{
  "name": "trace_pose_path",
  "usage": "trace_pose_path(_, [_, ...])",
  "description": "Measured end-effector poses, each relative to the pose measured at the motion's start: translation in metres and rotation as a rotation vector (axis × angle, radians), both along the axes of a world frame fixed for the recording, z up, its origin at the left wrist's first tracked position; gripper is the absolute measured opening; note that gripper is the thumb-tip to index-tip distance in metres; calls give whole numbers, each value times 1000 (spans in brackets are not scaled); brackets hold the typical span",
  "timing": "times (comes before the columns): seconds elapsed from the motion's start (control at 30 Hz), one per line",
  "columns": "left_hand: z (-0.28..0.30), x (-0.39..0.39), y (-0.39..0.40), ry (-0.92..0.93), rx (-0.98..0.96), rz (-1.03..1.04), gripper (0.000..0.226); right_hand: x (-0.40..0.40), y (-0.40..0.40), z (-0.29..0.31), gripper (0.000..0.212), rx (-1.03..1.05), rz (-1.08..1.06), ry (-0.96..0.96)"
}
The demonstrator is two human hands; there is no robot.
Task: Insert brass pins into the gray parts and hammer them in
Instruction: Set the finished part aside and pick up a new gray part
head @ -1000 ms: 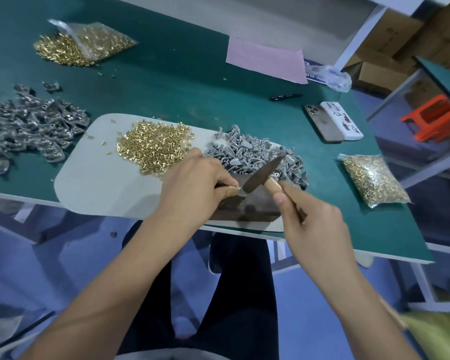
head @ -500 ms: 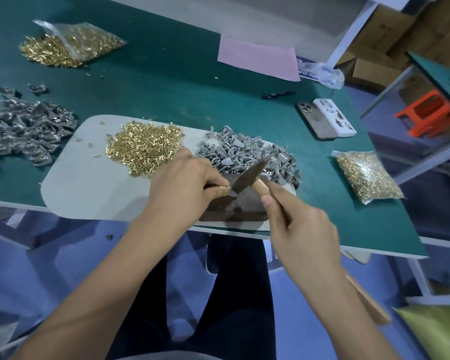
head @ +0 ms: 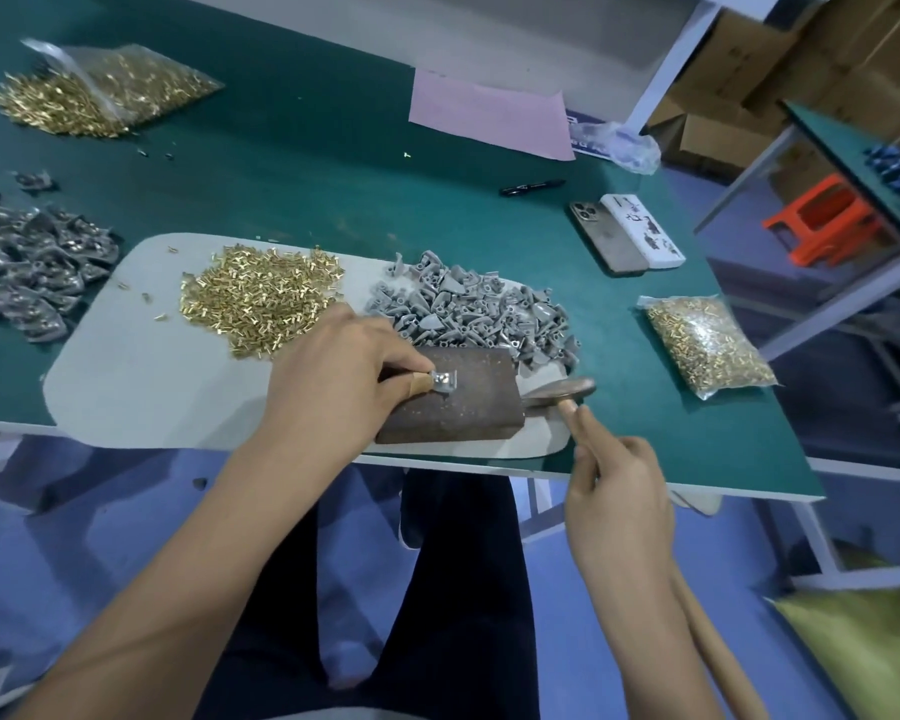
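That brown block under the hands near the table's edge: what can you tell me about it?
The brown block is a thick rectangular slab, rusty brown and speckled, like worn metal or stone. It lies flat on the pale mat near the table's front edge, beside the pile of gray parts. The left hand pinches a small gray part on its top. The hammer head lies just right of it.

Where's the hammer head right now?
In the head view, the hammer head is low at the right end of the brown block, just below the gray parts pile, its handle gripped by the right hand.
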State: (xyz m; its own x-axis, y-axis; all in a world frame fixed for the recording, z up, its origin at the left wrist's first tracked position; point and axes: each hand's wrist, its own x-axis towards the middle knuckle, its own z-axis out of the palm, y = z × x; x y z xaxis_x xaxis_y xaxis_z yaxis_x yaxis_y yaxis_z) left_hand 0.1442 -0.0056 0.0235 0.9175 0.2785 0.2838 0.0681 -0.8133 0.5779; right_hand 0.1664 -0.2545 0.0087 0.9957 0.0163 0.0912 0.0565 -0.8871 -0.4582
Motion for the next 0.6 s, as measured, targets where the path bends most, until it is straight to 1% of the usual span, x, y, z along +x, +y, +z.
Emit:
trace_pose_path(0.1, [-3, 0, -1, 6, -11, 2, 7, 3, 11, -6, 53, -13, 18, -61])
trace_pose_path(0.2, [-7, -1, -3, 2, -23, -19, 7, 3, 19, -5, 41, -91, -20, -63])
trace_pose_path(0.27, [-10, -3, -4, -15, -48, -27, 9, 2, 28, 0, 31, -171, -54, -156])
trace_pose_path(0.3, [-11, -4, -4, -25, -61, -30, 9, 3, 35, 5, 28, -148, -40, -209])
trace_pose_path(0.33, [-11, -6, -4, -37, -71, -31, 8, 4, 43, 11, 27, -82, 11, -242])
trace_pose_path(0.4, [-10, -10, -2, -71, -79, -28, 6, 7, 62, 21, 26, 103, 202, -251])
trace_pose_path(0.43, [-10, -14, 0, -86, -88, -20, 5, 8, 73, 25, 26, 152, 302, -250])
trace_pose_path(0.5, [-10, -22, 8, -97, -124, 14, 7, 10, 97, 29, 18, 169, 443, -268])
trace_pose_path(0.6, [-15, -39, 30, -91, -155, 105, 8, 9, 134, 27, 14, 160, 539, -260])
